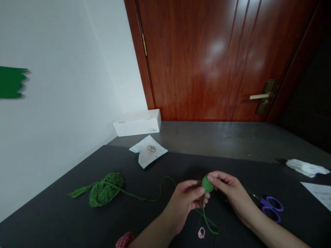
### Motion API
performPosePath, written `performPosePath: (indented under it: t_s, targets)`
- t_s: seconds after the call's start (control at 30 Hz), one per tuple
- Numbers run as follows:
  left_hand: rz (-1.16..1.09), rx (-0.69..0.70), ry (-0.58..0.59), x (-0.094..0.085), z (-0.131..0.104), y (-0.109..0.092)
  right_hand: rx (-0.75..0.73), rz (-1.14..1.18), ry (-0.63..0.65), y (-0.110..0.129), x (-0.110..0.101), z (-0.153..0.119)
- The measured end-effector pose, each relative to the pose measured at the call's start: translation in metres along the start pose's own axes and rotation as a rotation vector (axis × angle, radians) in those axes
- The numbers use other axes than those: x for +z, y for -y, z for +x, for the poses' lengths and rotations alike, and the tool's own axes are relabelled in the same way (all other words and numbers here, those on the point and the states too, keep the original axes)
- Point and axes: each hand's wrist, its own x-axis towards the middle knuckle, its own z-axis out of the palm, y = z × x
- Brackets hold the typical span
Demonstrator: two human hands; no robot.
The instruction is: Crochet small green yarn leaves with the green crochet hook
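A small round piece of green crochet (207,184) is held up between both hands over the black table. My left hand (190,194) pinches its left side, thumb in front. My right hand (226,184) grips its upper right edge between thumb and fingers. Green yarn hangs from the piece and loops on the table. A strand also runs left to the loose skein of green yarn (106,189). Below the hands lies a pink stitch marker (201,233).
Purple-handled scissors (271,208) lie right of my right forearm, blades partly hidden. Farther back are a white packet (151,155) and a long white box (138,124). A crumpled white wrapper (306,168) and a paper sheet (319,193) lie at the right.
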Motion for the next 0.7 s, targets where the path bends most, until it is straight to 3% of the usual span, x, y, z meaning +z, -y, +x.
performPosePath:
  t_s: [0.33, 0.7]
  targets:
    - [0.311, 0.054, -0.039, 0.005, 0.006, 0.008, -0.010, -0.018, -0.066, -0.001, -0.008, 0.004]
    - [0.406, 0.114, -0.113, 0.007, 0.005, 0.011, -0.046, 0.100, -0.049, -0.009, 0.001, -0.012]
